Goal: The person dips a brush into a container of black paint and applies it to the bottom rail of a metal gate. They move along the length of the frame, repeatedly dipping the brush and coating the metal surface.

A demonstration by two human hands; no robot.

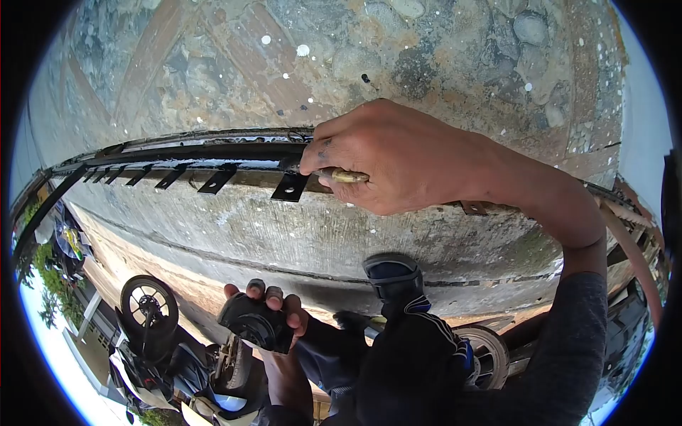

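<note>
My right hand (398, 160) is closed around a paintbrush, whose worn wooden handle (346, 175) sticks out between the fingers. Its bristle end is mostly hidden by my fingers, close against a long black metal bar (213, 152). Several flat black tabs with holes, such as this near tab (289, 187), stick out from the bar. Lower down, my left hand (295, 317) grips a small black container (257, 319) from below and behind, fingers curled over its rim. Inside, it looks dark and glossy. Dark stains mark fingers of both hands.
A stone-patterned surface (455, 64) with white spots lies beyond the bar. A concrete strip (234, 220) runs on the near side, with my shoe (393, 275) by it. A parked motorcycle (153, 341) stands lower left; another wheel (490, 355) shows lower right.
</note>
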